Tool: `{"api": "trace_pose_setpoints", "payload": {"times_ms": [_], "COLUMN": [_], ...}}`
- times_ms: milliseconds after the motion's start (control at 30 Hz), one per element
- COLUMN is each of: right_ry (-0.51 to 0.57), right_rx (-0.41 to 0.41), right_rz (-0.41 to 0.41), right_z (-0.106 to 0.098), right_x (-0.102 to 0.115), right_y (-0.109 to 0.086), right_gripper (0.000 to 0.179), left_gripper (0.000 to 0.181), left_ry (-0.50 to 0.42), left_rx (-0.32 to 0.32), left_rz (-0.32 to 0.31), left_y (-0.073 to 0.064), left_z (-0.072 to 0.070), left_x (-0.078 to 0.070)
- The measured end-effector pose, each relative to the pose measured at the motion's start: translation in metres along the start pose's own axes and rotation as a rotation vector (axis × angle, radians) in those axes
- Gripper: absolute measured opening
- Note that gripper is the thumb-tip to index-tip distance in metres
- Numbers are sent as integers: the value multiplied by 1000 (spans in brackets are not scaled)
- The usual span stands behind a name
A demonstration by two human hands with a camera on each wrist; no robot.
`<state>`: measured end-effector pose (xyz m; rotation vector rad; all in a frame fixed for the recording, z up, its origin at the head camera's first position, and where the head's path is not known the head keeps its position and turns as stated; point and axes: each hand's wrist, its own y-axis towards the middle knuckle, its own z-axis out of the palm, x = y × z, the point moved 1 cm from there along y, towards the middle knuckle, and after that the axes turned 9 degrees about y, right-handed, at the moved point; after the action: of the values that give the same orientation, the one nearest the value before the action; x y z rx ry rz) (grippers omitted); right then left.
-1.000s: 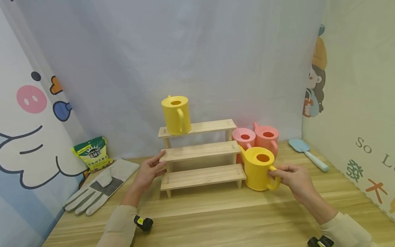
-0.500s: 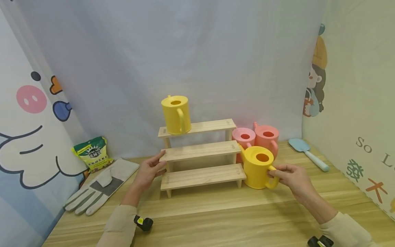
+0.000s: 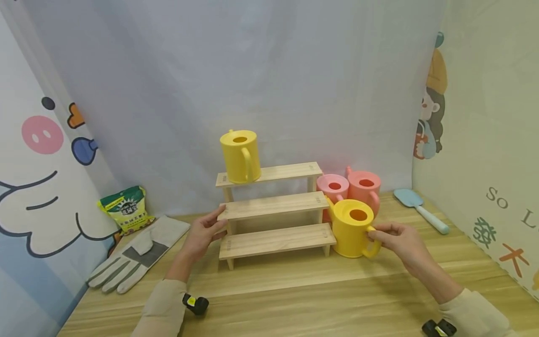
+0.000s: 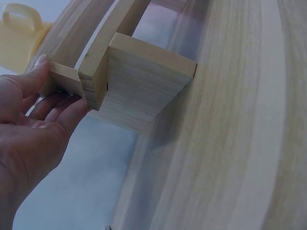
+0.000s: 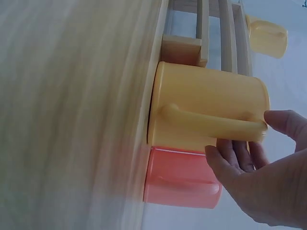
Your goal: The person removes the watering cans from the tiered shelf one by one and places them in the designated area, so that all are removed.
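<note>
A three-tier wooden stand [image 3: 273,206] stands on the table. My left hand [image 3: 204,234] holds the left end of its middle tier, thumb on top and fingers beneath, as the left wrist view shows. At the stand's right side, a yellow watering can [image 3: 353,234] sits upright, spout toward the stand. My right hand [image 3: 400,243] grips its handle [image 5: 216,125] near the upper end, the thumb by the rim in the right wrist view. Another yellow watering can [image 3: 242,159] rests on the top tier's left end. Behind the held can are a pink can [image 3: 331,183] and a coral one [image 3: 369,187].
On the left of the table [image 3: 269,309] lie a grey-and-white work glove [image 3: 141,255] and a green-yellow packet [image 3: 126,210]. A light-blue hand trowel [image 3: 421,210] lies at the far right. Curtains with printed figures close off the back and sides.
The gripped yellow can has shifted slightly back and left over the first half second, then stayed in place. The left hand and the stand have not visibly moved.
</note>
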<state>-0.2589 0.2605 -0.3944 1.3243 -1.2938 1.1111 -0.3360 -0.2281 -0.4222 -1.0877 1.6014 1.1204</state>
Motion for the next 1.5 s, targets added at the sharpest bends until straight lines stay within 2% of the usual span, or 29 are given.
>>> {"api": "trace_pose_setpoints", "payload": {"times_ms": [133,233,467,667,800,1067,1300,1500], "right_ry": [-135,-188,-190,-179,-157,-128,-88,-24], "right_rx": [-47,-90,-162,-146,-122,-40,22,63], "right_rz": [-23,-73,-218,-208,-224,-273,-360,-373], "right_z": [-7,-11,-15,-10,4,48,78,97], "right_x": [3,10,29,44,56,75,88,100], "right_y": [-3,-5,-9,-5,1,12,31,47], "right_gripper": [53,53,42,49,48,38,28,36], "left_gripper": [57,57,57,57,57,57,57,57], "left_ry": [0,-2,-5,-7,-2,-9,-13,-31], "left_rx": [3,5,-5,0,6,8,6,-3], "left_rz": [-1,-2,-8,-2,-4,-2,3,-3], "left_y": [0,0,-1,1,1,0,0,0], "left_z": [1,1,0,-1,0,-1,-1,-1], "left_x": [0,1,0,0,1,2,1,0]}}
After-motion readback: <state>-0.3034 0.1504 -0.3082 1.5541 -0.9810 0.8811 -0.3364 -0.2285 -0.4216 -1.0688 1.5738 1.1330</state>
